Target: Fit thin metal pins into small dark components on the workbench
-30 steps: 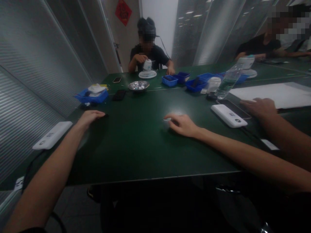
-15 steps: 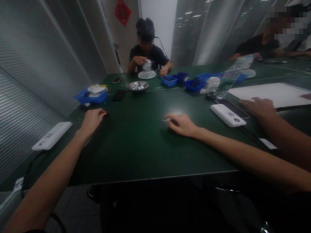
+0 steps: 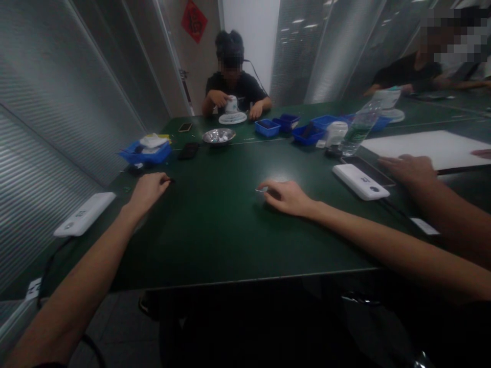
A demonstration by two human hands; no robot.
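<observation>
My left hand point(image 3: 148, 191) rests on the left of the green table point(image 3: 215, 235), fingers pinched on a small dark piece point(image 3: 172, 180) whose kind I cannot make out. To the right, my right hand point(image 3: 286, 197) lies close above the tabletop, thumb and forefinger closed on a thin pale pin-like piece point(image 3: 260, 190). Its tip points left. The two hands are well apart. Beyond my left hand sits a blue basket point(image 3: 148, 153) with crumpled white material in it.
White power banks lie at left point(image 3: 85, 214) and right point(image 3: 360, 181), with cables. A metal bowl point(image 3: 218, 137), dark phone point(image 3: 188, 151), blue trays point(image 3: 267, 128) and plastic bottle point(image 3: 358, 134) stand farther back. A co-worker's hand point(image 3: 412, 171) touches a white board point(image 3: 425, 145). Someone opposite handles a small fan point(image 3: 232, 117).
My left hand has shifted slightly right, and the dark piece in its fingers shows more clearly. My right hand stays almost still. The person opposite has moved one hand slightly.
</observation>
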